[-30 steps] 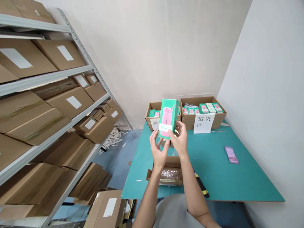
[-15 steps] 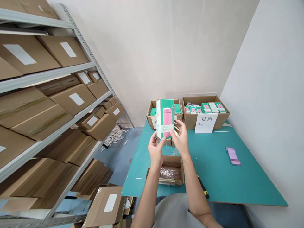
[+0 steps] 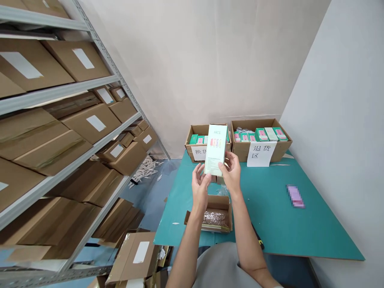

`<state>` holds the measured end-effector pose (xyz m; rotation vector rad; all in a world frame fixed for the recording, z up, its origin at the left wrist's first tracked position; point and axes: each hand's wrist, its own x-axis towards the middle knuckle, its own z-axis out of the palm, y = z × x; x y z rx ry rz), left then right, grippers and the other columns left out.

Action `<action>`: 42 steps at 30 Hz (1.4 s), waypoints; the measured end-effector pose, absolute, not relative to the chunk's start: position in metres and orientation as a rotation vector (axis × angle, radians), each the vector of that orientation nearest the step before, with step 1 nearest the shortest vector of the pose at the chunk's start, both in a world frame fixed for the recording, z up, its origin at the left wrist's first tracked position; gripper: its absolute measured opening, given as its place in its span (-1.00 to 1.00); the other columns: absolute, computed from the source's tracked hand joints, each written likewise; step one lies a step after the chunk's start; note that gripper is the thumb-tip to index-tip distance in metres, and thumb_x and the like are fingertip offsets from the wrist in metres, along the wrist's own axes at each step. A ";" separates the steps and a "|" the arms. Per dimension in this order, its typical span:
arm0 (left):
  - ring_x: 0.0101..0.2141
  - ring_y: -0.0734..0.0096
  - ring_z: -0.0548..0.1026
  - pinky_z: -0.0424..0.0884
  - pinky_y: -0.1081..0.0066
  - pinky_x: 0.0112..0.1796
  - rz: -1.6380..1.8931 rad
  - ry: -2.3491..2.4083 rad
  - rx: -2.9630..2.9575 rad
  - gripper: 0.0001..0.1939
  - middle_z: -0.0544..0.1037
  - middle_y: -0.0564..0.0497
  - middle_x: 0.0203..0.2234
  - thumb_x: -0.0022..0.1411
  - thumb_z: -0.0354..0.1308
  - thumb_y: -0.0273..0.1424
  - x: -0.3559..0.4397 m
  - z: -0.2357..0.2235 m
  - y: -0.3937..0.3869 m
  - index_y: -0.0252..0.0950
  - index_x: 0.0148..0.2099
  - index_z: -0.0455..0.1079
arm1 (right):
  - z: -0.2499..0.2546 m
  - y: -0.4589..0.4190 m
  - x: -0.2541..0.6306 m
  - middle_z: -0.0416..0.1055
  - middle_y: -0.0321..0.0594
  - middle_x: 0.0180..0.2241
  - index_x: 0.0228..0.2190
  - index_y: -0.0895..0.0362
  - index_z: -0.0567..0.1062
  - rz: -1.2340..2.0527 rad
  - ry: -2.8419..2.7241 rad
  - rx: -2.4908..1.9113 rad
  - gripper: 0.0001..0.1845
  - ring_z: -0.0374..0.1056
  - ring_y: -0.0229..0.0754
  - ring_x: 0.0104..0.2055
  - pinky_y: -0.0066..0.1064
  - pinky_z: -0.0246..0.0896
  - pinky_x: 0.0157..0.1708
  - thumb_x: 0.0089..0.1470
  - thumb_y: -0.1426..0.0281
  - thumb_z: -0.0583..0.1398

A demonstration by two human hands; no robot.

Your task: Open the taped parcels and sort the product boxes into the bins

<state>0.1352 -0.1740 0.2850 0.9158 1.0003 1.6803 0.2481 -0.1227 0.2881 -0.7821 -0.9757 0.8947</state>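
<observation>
Between both hands I hold a small product box (image 3: 216,148) upright above the table, its pale mint side with small coloured bottle pictures and print facing me. My left hand (image 3: 200,186) grips its lower left corner, fingers behind and thumb at the bottom edge. At the lower right, my right hand (image 3: 231,172) pinches it with the thumb on the front. Below my wrists, an open cardboard carton (image 3: 218,203) sits on the green table (image 3: 270,224) with clear bubble wrap (image 3: 214,218) inside.
Two labelled cardboard bins, the left bin (image 3: 192,154) and right bin (image 3: 282,154), stand at the back with green boxes inside. A blurred pink-purple item (image 3: 295,196) lies at right. A black-and-yellow tool (image 3: 260,242) rests near the front edge. Carton-filled shelves (image 3: 60,86) line the left.
The box has been turned in my hands: the green side with the pink bottle picture faced me before, and the pale printed side does now. Both hands shifted slightly right.
</observation>
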 end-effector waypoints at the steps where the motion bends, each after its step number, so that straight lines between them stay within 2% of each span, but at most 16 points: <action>1: 0.30 -0.10 0.53 0.61 0.04 0.18 1.608 0.939 0.839 -0.29 0.50 -0.24 0.33 0.16 0.56 -0.04 0.132 0.285 -0.173 -0.17 0.26 0.49 | 0.287 -0.121 0.250 0.57 0.04 0.17 0.11 0.02 0.46 0.918 -0.972 -0.759 -0.37 0.57 0.10 0.15 -0.10 0.58 0.04 0.11 0.07 0.45; 4: 0.24 -0.06 0.59 0.59 0.01 0.20 1.489 0.801 0.755 -0.38 0.62 -0.26 0.22 0.20 0.54 -0.09 0.127 0.286 -0.169 -0.25 0.20 0.56 | 0.286 -0.118 0.251 0.58 0.05 0.19 0.10 0.02 0.47 0.981 -0.977 -0.717 -0.35 0.57 0.12 0.17 -0.08 0.58 0.06 0.09 0.05 0.47; 8: 0.17 -0.04 0.64 0.57 0.05 0.20 1.546 0.794 0.729 -0.41 0.69 -0.26 0.10 0.13 0.58 -0.12 0.131 0.286 -0.165 -0.29 0.12 0.61 | 0.286 -0.116 0.250 0.58 0.04 0.21 0.11 0.02 0.47 1.021 -1.002 -0.695 -0.36 0.58 0.12 0.18 -0.03 0.59 0.11 0.10 0.03 0.45; 12: 0.13 0.03 0.64 0.54 0.11 0.19 1.700 0.987 0.743 -0.30 0.67 -0.22 0.09 0.04 0.65 -0.12 0.139 0.280 -0.161 -0.28 0.14 0.56 | 0.291 -0.119 0.249 0.56 0.03 0.24 0.14 0.01 0.45 0.932 -1.009 -0.729 -0.39 0.52 0.10 0.28 0.02 0.52 0.26 0.14 0.10 0.43; 15: 0.15 0.05 0.59 0.55 0.15 0.16 1.846 1.182 0.839 -0.24 0.63 -0.18 0.08 -0.02 0.67 -0.14 0.145 0.278 -0.161 -0.26 0.16 0.51 | 0.298 -0.127 0.246 0.48 0.05 0.31 0.23 -0.01 0.39 0.882 -1.042 -0.763 -0.31 0.46 0.09 0.35 0.02 0.46 0.32 0.15 0.14 0.44; 20: 0.25 0.02 0.49 0.58 0.20 0.13 1.943 1.282 1.058 -0.28 0.50 -0.17 0.15 0.02 0.63 -0.16 0.153 0.279 -0.168 -0.20 0.17 0.46 | 0.303 -0.135 0.240 0.44 0.03 0.34 0.26 -0.03 0.39 0.840 -1.066 -0.828 -0.25 0.47 0.09 0.30 -0.08 0.56 0.18 0.11 0.20 0.46; 23: 0.26 -0.02 0.50 0.57 0.17 0.15 1.802 1.166 1.044 -0.24 0.51 -0.19 0.20 0.01 0.63 -0.12 0.149 0.277 -0.170 -0.18 0.19 0.44 | 0.299 -0.132 0.246 0.47 0.05 0.31 0.24 -0.01 0.41 0.839 -1.008 -0.844 -0.32 0.50 0.10 0.26 -0.09 0.58 0.11 0.13 0.20 0.42; 27: 0.21 -0.02 0.58 0.58 0.07 0.13 1.560 0.951 0.804 -0.27 0.56 -0.21 0.23 0.12 0.58 -0.05 0.138 0.276 -0.167 -0.14 0.25 0.46 | 0.289 -0.125 0.255 0.52 0.05 0.28 0.22 0.00 0.44 0.934 -1.000 -0.775 -0.32 0.53 0.12 0.26 -0.09 0.60 0.08 0.13 0.14 0.44; 32: 0.08 0.02 0.66 0.55 0.05 0.18 1.534 0.877 0.730 -0.45 0.68 -0.23 0.05 0.07 0.61 -0.13 0.136 0.277 -0.165 -0.29 0.02 0.60 | 0.285 -0.121 0.255 0.54 0.05 0.27 0.23 0.01 0.46 1.001 -1.012 -0.724 -0.29 0.54 0.14 0.26 -0.06 0.60 0.11 0.14 0.09 0.45; 37: 0.11 0.05 0.63 0.52 0.09 0.19 1.727 1.124 0.712 -0.21 0.65 -0.18 0.03 -0.07 0.69 -0.15 0.140 0.274 -0.162 -0.28 0.15 0.51 | 0.294 -0.127 0.250 0.44 0.05 0.37 0.27 -0.01 0.43 0.887 -1.059 -0.814 -0.31 0.41 0.12 0.40 0.05 0.43 0.35 0.19 0.14 0.42; 39: 0.12 0.05 0.61 0.54 0.13 0.17 1.810 1.225 0.772 -0.17 0.64 -0.18 0.02 -0.09 0.69 -0.17 0.144 0.273 -0.162 -0.28 0.18 0.47 | 0.299 -0.132 0.246 0.42 0.05 0.37 0.27 -0.01 0.42 0.835 -1.090 -0.842 -0.31 0.41 0.11 0.39 0.02 0.45 0.33 0.19 0.14 0.42; 42: 0.15 0.04 0.59 0.57 0.17 0.12 1.912 1.263 0.898 -0.21 0.60 -0.20 0.08 -0.03 0.65 -0.16 0.150 0.274 -0.164 -0.25 0.19 0.43 | 0.302 -0.137 0.239 0.45 0.03 0.31 0.24 -0.02 0.42 0.779 -1.119 -0.875 -0.31 0.47 0.08 0.30 -0.06 0.54 0.21 0.16 0.14 0.45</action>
